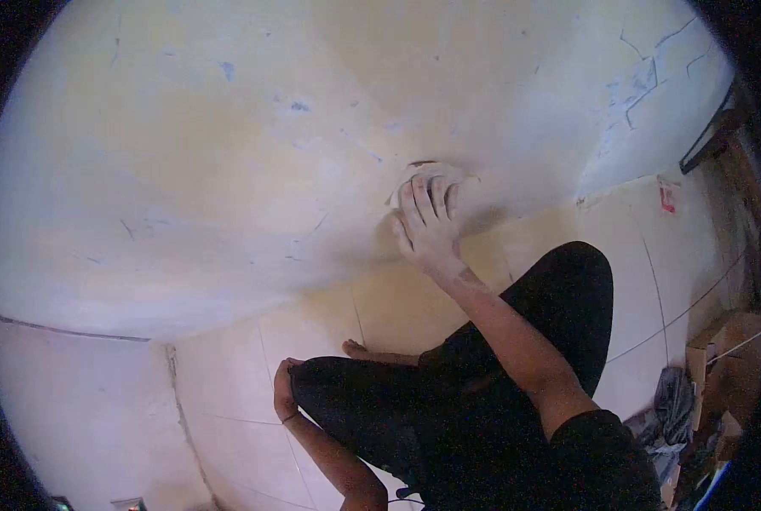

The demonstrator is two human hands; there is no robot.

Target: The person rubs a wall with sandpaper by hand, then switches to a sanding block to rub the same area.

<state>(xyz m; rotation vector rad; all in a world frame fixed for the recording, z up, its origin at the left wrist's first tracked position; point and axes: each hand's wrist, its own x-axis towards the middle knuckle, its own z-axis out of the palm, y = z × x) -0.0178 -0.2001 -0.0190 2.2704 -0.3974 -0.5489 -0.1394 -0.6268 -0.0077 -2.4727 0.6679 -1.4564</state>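
Observation:
Against the pale, patchy wall (227, 213), my right hand (431, 217) presses a thin, pale sheet that looks like sandpaper (395, 183). The fingers lie over this sheet and hide most of it; its curled edge shows above and beside them. White dust coats the hand up to the wrist. My left hand (283, 387) rests over my bent knee (321, 383) at lower left, with nothing visible in it. Its fingers are partly hidden by the knee.
Light floor tiles (627, 315) meet the wall below my right hand. Cracks run across the wall at upper right. At right are an open cardboard box (738, 358) and a dark plastic bag (674, 404). A red-marked scrap (667, 196) lies near the corner.

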